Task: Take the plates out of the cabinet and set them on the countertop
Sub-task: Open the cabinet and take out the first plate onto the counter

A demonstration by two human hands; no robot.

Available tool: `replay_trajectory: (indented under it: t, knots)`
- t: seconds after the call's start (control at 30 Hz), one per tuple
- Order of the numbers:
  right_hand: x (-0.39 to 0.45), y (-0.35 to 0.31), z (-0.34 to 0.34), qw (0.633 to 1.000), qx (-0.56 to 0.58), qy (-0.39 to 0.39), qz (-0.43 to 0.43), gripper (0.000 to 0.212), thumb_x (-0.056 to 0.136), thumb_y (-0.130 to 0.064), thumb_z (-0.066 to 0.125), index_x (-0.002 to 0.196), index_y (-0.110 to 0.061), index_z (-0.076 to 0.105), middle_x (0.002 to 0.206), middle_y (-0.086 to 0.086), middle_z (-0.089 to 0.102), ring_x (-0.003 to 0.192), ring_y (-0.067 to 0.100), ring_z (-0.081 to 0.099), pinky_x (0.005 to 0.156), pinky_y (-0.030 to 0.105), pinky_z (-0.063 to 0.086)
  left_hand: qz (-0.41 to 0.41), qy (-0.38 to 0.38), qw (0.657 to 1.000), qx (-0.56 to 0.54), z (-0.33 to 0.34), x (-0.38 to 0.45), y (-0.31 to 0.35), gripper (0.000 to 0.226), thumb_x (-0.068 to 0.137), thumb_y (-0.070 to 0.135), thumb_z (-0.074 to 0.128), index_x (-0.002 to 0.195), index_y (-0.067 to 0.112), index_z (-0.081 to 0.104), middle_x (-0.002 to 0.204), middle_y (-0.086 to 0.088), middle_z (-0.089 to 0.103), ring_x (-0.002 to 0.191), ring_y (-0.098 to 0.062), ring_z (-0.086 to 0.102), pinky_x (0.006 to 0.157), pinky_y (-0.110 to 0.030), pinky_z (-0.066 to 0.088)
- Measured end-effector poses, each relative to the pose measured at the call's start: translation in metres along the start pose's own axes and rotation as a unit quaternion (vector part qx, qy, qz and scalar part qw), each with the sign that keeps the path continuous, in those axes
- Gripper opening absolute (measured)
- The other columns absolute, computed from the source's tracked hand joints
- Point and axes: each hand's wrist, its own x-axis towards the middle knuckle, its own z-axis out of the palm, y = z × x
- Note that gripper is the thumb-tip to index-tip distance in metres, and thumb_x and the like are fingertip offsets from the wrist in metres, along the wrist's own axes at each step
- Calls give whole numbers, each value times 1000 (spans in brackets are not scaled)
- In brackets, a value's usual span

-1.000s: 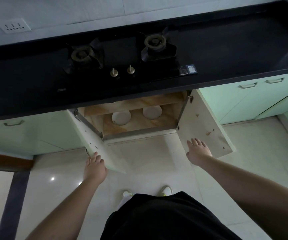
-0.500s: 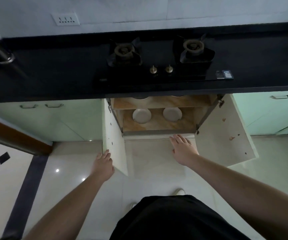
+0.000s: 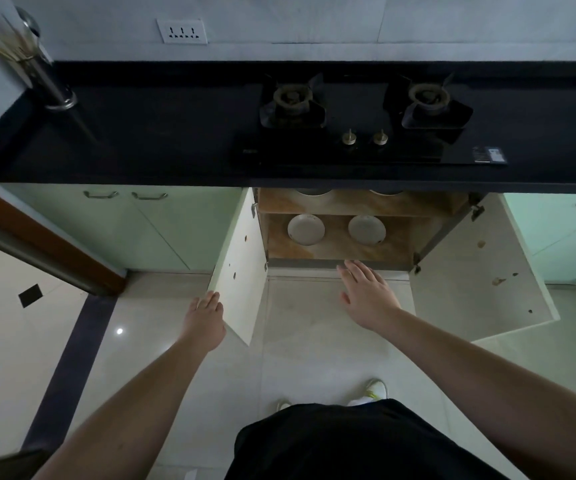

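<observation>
The cabinet (image 3: 338, 263) under the stove stands with both doors swung open. Two white plates lie side by side on its lower shelf, the left plate (image 3: 306, 229) and the right plate (image 3: 367, 229). Rims of two more dishes (image 3: 314, 192) peek out on the upper shelf, mostly hidden by the black countertop (image 3: 148, 140). My left hand (image 3: 205, 318) rests with straight fingers against the edge of the left door (image 3: 241, 271). My right hand (image 3: 368, 292) hovers, fingers spread, in front of the cabinet's bottom edge, holding nothing.
A two-burner gas stove (image 3: 359, 123) sits in the countertop above the cabinet. A metal holder with chopsticks (image 3: 42, 77) stands at the counter's far left. The right door (image 3: 480, 271) juts out into the floor space. Shut green cabinets flank both sides.
My right hand has left the right door and moved left to the cabinet's opening. The left door has swung wider with my left hand on it. The view has shifted left.
</observation>
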Motion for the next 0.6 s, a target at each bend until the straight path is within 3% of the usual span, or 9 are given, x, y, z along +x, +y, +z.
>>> replay_trajectory:
  t: [0.23, 0.37, 0.6]
  knots:
    - [-4, 10, -2, 1000, 2, 12, -2, 60, 100, -37, 32, 154, -17, 15, 162, 3, 15, 149, 18, 7, 118, 33, 6, -4, 14, 1000, -11, -15, 3, 17, 57, 100, 35, 36, 150, 10, 28, 160, -9, 24, 149, -24, 15, 118, -42, 16]
    - [-2, 23, -6, 1000, 11, 2, -14, 63, 100, -41, 30, 154, -17, 8, 162, 1, 14, 149, 17, 9, 119, 34, 8, -18, -5, 999, -44, -33, 5, 35, 62, 102, 37, 35, 156, 15, 15, 163, -8, 17, 150, -25, 11, 119, -47, 14]
    - [-3, 72, -22, 999, 9, 27, -21, 61, 101, -47, 22, 154, -20, 9, 162, 1, 16, 149, 19, 11, 118, 35, 8, -13, 56, 995, -87, -91, 25, 90, 61, 101, 45, 31, 155, 18, 20, 163, -7, 21, 149, -25, 14, 119, -46, 13]
